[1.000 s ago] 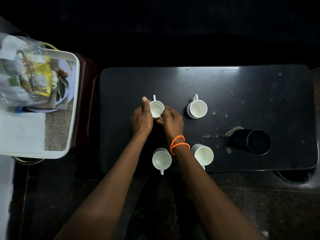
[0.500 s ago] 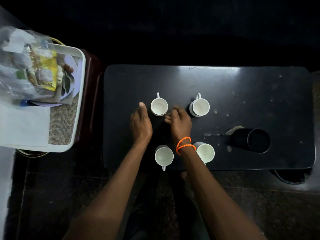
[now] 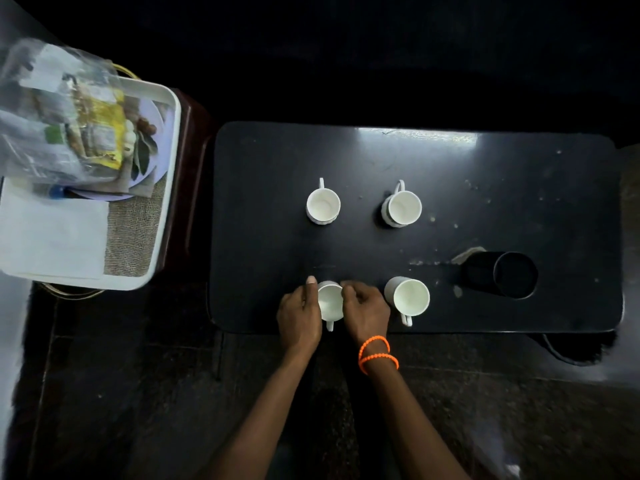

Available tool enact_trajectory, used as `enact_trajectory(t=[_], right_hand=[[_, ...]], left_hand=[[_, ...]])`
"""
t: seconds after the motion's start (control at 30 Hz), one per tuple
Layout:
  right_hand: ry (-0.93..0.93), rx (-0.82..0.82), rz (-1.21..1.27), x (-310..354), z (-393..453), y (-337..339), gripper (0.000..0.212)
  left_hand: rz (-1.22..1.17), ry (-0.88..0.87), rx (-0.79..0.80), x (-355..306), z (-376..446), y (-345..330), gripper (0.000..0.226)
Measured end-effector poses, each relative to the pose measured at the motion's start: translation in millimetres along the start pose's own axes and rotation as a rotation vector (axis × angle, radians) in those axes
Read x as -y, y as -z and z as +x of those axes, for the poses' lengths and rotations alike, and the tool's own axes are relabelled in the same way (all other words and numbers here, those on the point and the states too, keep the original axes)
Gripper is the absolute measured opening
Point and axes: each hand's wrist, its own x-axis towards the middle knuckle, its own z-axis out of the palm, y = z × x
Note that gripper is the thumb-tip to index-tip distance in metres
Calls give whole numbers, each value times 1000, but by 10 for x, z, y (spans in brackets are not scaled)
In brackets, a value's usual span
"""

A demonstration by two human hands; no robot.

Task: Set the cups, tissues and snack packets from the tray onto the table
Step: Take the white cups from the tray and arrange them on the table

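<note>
At the near edge of the black table (image 3: 485, 188), at six o'clock, the left hand (image 3: 299, 315) and the right hand (image 3: 365, 313) cup the near-left cup (image 3: 330, 301) between curled fingers, probably to straighten it. Three more white, empty cups stand upright beyond. At ten o'clock the tray (image 3: 162, 209) keeps tissues (image 3: 52, 237) and snack packets (image 3: 93, 129); these come next, I think.

Dark rectangular table (image 3: 450, 174): far strip and left margin bare. Four white handled cups (image 3: 323, 206) crowd centre; black cylindrical holder (image 3: 498, 273) lying on its side (mouth nearward) blocks right.
</note>
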Motion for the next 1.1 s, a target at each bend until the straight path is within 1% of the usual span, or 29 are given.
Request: enact_trajectory(t=[0.2,0.27,0.3,0.37,0.4,0.43,0.47,0.5,0.53,0.57,0.6,0.67,0.7,0.77,0.83,0.87,0.93,1.0,1.1], right_hand=[[-59,-7,111,-51,-71,-47,21],[-47,-3,116,-41,-90,-43,21],[-17,-27,114,-28,-104,-20,21],[133,-165,56,-5,-105,91,21],[217,-262,6,1,-88,184,21],[280,-367,-39,-8,-55,295,21],[312,-456,-78,-31,0,424,23],[310,-508,-114,-58,62,556,27],[272,-514,-142,-88,117,680,33],[223,-491,-160,-120,165,783,38],[186,-456,-164,-153,204,856,42],[158,-388,-156,-211,249,925,43],[149,-364,-151,-243,261,930,40],[90,-337,-114,-309,292,923,28],[14,-321,-42,-359,306,911,26],[-6,-324,-21,-382,309,907,27],[-16,-337,-10,-392,297,891,28],[23,-376,-34,-354,271,872,33],[155,-441,-63,-197,207,821,38]], left_hand=[[-105,36,17,-25,13,7,54],[-75,44,14,-45,16,17,56],[-31,40,0,-59,10,20,57],[39,25,-57,-99,-40,-1,55],[62,-25,-91,-133,-94,-23,51],[88,-130,-116,-175,-167,-54,48],[128,-272,-130,-214,-246,-105,47],[169,-413,-126,-236,-306,-177,46],[178,-522,-91,-267,-353,-265,46],[165,-570,-25,-315,-385,-358,45],[140,-560,59,-385,-411,-447,43],[97,-459,218,-530,-447,-607,38],[104,-407,279,-587,-460,-681,38],[131,-309,351,-652,-475,-785,51],[110,-241,351,-664,-482,-830,63],[102,-232,345,-656,-482,-839,65],[117,-230,356,-660,-481,-835,61],[105,-231,362,-667,-474,-787,58],[-36,-183,279,-679,-433,-647,60]])
